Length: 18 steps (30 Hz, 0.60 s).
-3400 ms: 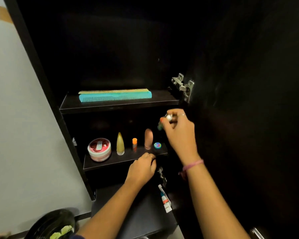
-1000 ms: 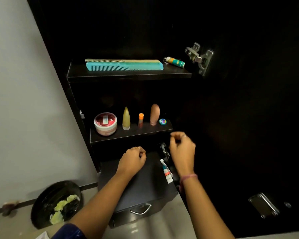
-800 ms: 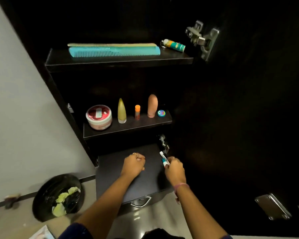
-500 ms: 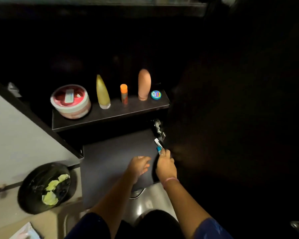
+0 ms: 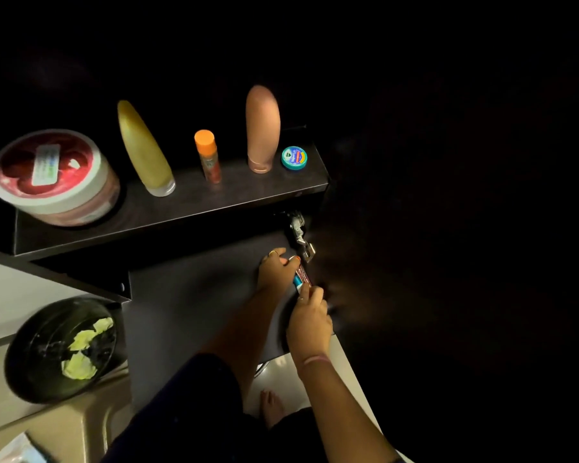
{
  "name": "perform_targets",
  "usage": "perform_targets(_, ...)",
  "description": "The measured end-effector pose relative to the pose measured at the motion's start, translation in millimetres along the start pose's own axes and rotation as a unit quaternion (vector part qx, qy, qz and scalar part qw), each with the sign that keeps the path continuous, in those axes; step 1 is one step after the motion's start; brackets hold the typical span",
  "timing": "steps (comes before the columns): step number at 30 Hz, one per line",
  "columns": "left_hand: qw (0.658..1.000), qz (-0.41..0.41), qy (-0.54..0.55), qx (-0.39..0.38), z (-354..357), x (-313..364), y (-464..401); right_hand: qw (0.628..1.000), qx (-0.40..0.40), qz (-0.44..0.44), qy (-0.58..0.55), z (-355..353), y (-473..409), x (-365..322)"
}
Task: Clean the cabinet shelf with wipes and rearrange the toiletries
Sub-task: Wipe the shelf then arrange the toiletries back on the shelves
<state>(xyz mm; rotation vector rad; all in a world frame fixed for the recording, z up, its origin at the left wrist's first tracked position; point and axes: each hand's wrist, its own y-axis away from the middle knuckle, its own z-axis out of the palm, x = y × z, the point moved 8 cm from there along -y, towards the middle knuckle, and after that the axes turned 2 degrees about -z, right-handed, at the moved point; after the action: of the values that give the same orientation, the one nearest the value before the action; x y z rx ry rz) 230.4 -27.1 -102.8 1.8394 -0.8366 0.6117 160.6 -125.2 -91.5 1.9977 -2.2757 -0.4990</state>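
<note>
1. Right hand (image 5: 310, 320) pinches the near end of a small tube (image 5: 302, 278), fingers curled round it, at the right edge of a dark lower surface (image 5: 194, 302) in the cabinet.
2. Left hand (image 5: 276, 270) rests on that same surface just left of the tube, fingers bent and their tips pressed down; whether it touches the tube cannot be told.
3. Just beyond the two hands, a metal hinge (image 5: 300, 233) catches the light beside the dark cabinet door.
4. On the shelf (image 5: 168, 213) above stand five toiletries in a row: a round jar (image 5: 52, 177) with a red lid at the far left, then a yellow bottle (image 5: 146, 150) standing cap down, an orange-capped stick (image 5: 208, 155), a tan bottle (image 5: 262, 127) also cap down, and a small blue tin (image 5: 294, 158) at the right end, just beside the tan bottle.
5. Down on the floor at the left sits a black bin (image 5: 30, 369) holding crumpled yellowish wipes (image 5: 84, 349).
6. A pink band (image 5: 315, 359) circles the right wrist, and a bare foot (image 5: 272, 407) shows on the pale floor between the arms.
</note>
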Motion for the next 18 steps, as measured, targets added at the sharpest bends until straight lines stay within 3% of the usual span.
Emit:
perform_targets(7,0.996,0.011,-0.091,0.017,9,2,-11,0.997,-0.038,-0.028,0.053,9,1,5)
perform_targets(12,0.998,-0.020,-0.041,0.033,7,-6,-10,0.996,-0.081,-0.022,0.041,12,3,7)
perform_targets(18,0.996,-0.049,0.058,0.056,-6,-26,3,0.996,-0.069,-0.055,-0.015,3,4,2)
